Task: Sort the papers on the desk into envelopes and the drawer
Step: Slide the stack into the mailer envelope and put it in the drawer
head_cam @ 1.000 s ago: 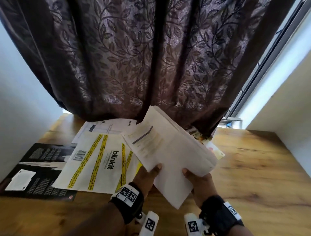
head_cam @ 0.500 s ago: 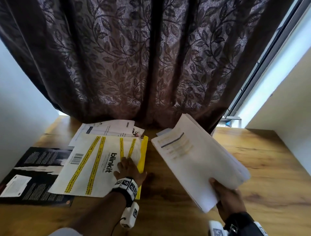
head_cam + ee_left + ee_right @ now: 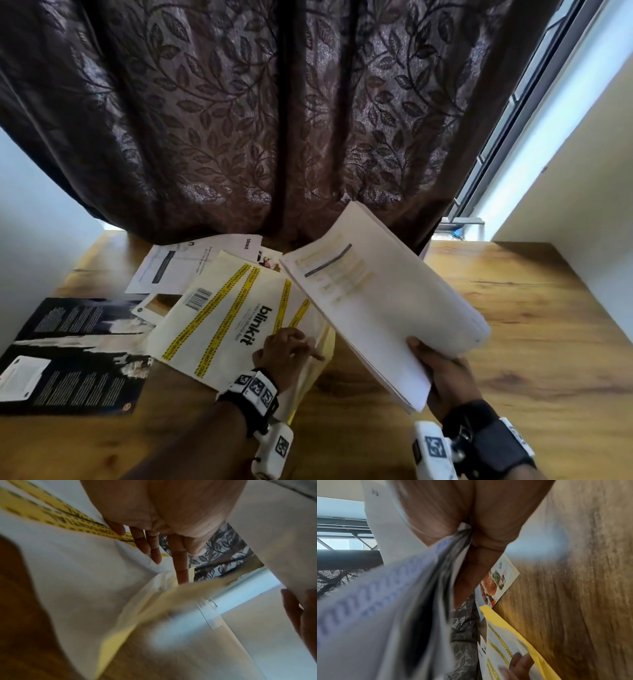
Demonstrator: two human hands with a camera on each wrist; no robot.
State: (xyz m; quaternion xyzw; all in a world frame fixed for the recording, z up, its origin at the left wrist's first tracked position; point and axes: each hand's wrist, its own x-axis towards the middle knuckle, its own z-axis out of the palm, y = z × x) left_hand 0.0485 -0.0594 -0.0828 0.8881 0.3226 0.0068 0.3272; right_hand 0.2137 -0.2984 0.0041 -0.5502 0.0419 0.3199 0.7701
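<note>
My right hand (image 3: pixel 442 370) grips the near corner of a thick stack of white papers (image 3: pixel 376 301) and holds it tilted above the desk, thumb on top; the pinch shows close up in the right wrist view (image 3: pixel 471 545). My left hand (image 3: pixel 287 349) rests on the white blinkit envelope with yellow stripes (image 3: pixel 222 318). Its fingers (image 3: pixel 145 545) lie straight on the striped face, and the index tip reaches the envelope's right edge. A yellow envelope (image 3: pixel 513 632) lies under that edge. The stack overhangs the envelope's far right corner.
A black booklet (image 3: pixel 68 349) lies at the left, white printed sheets (image 3: pixel 191 263) at the back by the dark curtain (image 3: pixel 274 120). A picture card (image 3: pixel 498 580) lies beyond the yellow envelope. Bare wooden desk (image 3: pixel 513 325) stretches right to a wall.
My left hand let go of the stack and went down onto the blinkit envelope, which has since slid nearer and turned. The right hand alone holds the stack, now more over the envelope.
</note>
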